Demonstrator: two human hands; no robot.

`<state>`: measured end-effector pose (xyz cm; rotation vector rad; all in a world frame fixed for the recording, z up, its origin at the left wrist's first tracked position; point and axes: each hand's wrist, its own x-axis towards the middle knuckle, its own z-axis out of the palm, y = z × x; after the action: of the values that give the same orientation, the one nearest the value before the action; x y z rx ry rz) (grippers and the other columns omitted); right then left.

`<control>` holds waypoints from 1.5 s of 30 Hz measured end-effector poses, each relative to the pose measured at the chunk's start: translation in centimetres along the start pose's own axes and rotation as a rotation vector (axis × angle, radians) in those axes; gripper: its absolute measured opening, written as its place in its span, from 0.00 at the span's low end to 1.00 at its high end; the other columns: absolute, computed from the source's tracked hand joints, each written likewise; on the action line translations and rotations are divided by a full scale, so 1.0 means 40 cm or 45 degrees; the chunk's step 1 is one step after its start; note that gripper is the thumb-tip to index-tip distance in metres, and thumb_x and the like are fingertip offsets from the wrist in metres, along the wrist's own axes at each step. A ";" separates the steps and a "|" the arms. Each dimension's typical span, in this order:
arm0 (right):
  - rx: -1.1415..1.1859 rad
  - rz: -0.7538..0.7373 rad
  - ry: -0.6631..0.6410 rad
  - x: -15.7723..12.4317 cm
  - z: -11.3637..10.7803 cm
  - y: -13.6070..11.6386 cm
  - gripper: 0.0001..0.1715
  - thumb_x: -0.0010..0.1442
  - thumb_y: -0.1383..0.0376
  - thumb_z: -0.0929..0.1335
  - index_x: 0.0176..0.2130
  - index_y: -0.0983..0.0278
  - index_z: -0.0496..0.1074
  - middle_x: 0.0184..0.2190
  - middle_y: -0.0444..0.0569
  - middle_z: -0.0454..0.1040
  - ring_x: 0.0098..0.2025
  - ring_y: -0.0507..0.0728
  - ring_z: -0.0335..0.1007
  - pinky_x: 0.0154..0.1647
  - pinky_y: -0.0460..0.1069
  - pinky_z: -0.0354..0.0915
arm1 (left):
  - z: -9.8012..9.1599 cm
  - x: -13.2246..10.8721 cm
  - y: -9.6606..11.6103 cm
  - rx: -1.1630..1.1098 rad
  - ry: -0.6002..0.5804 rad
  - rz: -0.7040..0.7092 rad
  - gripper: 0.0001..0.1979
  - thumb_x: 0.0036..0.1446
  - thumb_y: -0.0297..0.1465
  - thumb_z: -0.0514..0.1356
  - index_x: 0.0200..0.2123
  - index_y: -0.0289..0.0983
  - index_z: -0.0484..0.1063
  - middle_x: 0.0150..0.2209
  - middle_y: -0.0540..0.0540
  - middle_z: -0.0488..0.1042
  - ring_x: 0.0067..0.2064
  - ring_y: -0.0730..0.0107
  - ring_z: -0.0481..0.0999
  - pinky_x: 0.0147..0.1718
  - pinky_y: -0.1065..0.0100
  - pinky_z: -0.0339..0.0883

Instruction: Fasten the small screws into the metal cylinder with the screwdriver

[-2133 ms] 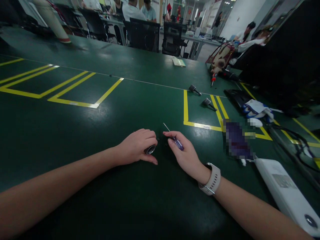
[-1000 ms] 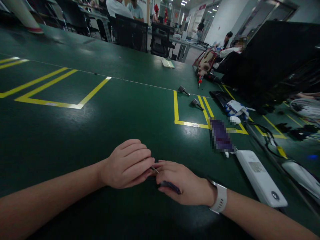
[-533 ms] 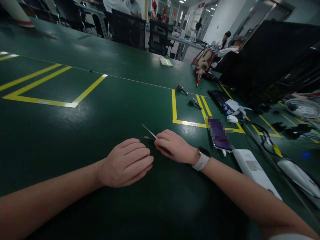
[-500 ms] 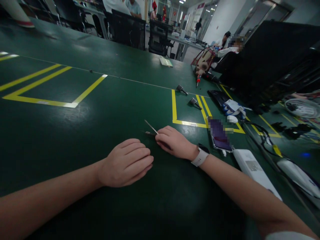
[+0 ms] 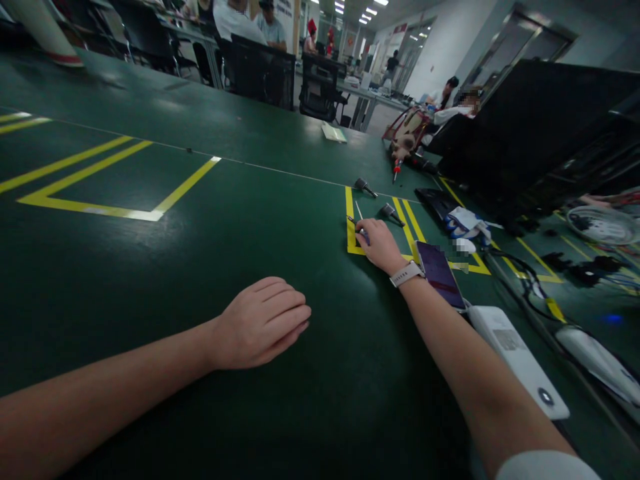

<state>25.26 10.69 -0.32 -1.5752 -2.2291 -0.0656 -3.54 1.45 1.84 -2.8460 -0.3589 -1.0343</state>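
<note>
My right hand [image 5: 381, 245] pinches a thin pale stick [image 5: 359, 210] and a slim dark pen-like piece [image 5: 352, 219], which stick out past the fingertips. What kind of tool these are, or whether they are one piece, I cannot tell. The hand is over the left part of a yellow-taped area [image 5: 350, 233]. Just beyond it lie two dark knob-headed pieces with narrow shafts, a nearer one [image 5: 389, 213] and a farther one [image 5: 365, 186]. My left hand [image 5: 263, 323] rests palm down on the green table [image 5: 240, 233], fingers together and slightly curled, its palm hidden.
A phone [image 5: 440, 273] and a white box-like device [image 5: 515, 357] lie right of my right forearm. Cables [image 5: 520, 270], a red-tipped tool [image 5: 397, 170] and a large black panel [image 5: 540, 133] are farther right. A paper pad [image 5: 334, 133] lies at the back. Chairs and people are beyond.
My right hand has moved away and to the right with the thin pieces, from beside my left hand to the taped area. My left hand has stayed nearly still.
</note>
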 end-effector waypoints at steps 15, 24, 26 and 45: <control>-0.253 0.555 0.204 0.111 -0.072 0.081 0.13 0.59 0.71 0.60 0.45 0.69 0.65 0.44 0.63 0.71 0.47 0.66 0.67 0.44 0.55 0.61 | 0.016 -0.010 -0.010 -0.139 -0.119 -0.229 0.07 0.58 0.26 0.55 0.39 0.34 0.71 0.36 0.45 0.75 0.36 0.69 0.72 0.37 0.66 0.67; -0.275 0.635 0.009 0.119 -0.063 0.121 0.10 0.53 0.75 0.63 0.38 0.67 0.67 0.38 0.62 0.73 0.40 0.65 0.71 0.37 0.54 0.62 | 0.012 -0.006 -0.015 -0.196 -0.262 -0.377 0.09 0.60 0.27 0.52 0.41 0.36 0.70 0.37 0.45 0.74 0.37 0.68 0.71 0.36 0.65 0.66; -0.269 0.625 0.069 0.120 -0.082 0.107 0.10 0.54 0.74 0.63 0.38 0.67 0.66 0.40 0.61 0.73 0.41 0.65 0.70 0.38 0.54 0.62 | 0.012 -0.006 -0.017 -0.210 -0.273 -0.396 0.09 0.60 0.28 0.51 0.41 0.36 0.70 0.37 0.45 0.73 0.37 0.68 0.71 0.37 0.64 0.66; 1.242 -0.203 0.154 -0.107 -0.015 -0.410 0.13 0.54 0.74 0.64 0.36 0.57 0.62 0.42 0.47 0.70 0.46 0.56 0.69 0.48 0.55 0.66 | 0.024 -0.030 -0.066 -0.780 0.113 -0.814 0.24 0.59 0.35 0.55 0.58 0.40 0.56 0.50 0.40 0.71 0.48 0.62 0.74 0.43 0.63 0.71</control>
<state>11.69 0.78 1.89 -0.8222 -1.8098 0.7410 -4.49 3.96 0.36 -3.2624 -1.1855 -1.6025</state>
